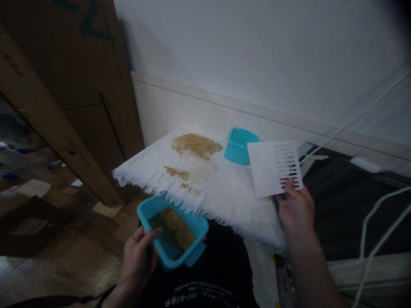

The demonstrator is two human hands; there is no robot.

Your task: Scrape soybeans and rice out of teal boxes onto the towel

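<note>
My left hand (141, 248) grips the near left rim of a blue plastic container (201, 229), thumb over the edge. Soybeans (176, 226) and something dark green lie inside it, below the table's front edge. In my right hand (295, 203) is a flat white slotted card (265, 164), pinched at its lower right corner by the slots. A large heap of soybeans (199, 145) rests on the white fringed cloth (221, 192), with a smaller scatter of beans (176, 173) nearer the edge. Behind the card's left side stands a second blue container (237, 155), its contents hidden.
A tall cardboard box (96, 107) rises left of the table. The pale wall (257, 55) runs behind. White cables (362, 109) cross a dark surface (340, 201) on the right. Papers and another box (32, 226) lie on the wooden floor.
</note>
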